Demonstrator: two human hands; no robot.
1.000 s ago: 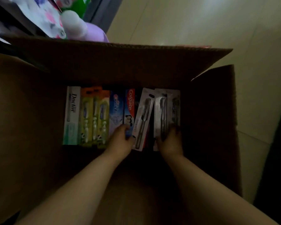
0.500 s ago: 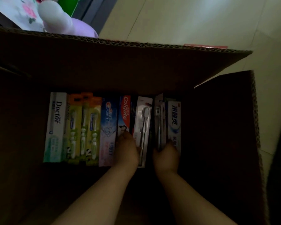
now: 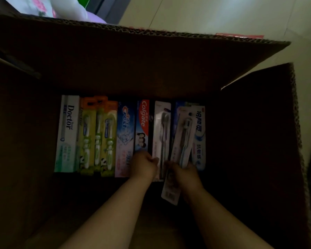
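Deep in a dark cardboard box (image 3: 151, 69) lies a row of dental goods: a white Doctor toothpaste box (image 3: 67, 133), green toothbrush packs (image 3: 97, 139), a Crest box (image 3: 125, 139), a Colgate box (image 3: 142, 124), a pale toothbrush pack (image 3: 161, 133) and a blue-white toothpaste box (image 3: 199, 135). My left hand (image 3: 144, 165) is curled at the near end of the Colgate box and pinches the edge of the pale pack. My right hand (image 3: 184, 172) grips a tilted toothbrush blister pack (image 3: 180, 146), whose near end sticks out below my wrist.
The box's far flap stands up and its right flap (image 3: 269, 123) leans outward. Beyond the box are pale floor tiles (image 3: 223, 15), and at the top left flowered cloth and a lilac object (image 3: 75, 9). The box's right part is bare and dark.
My right hand has pulled one toothbrush pack out of the row and tilted it toward me, uncovering more of the blue-white box. The camera moved closer; my left hand stayed at the Colgate box.
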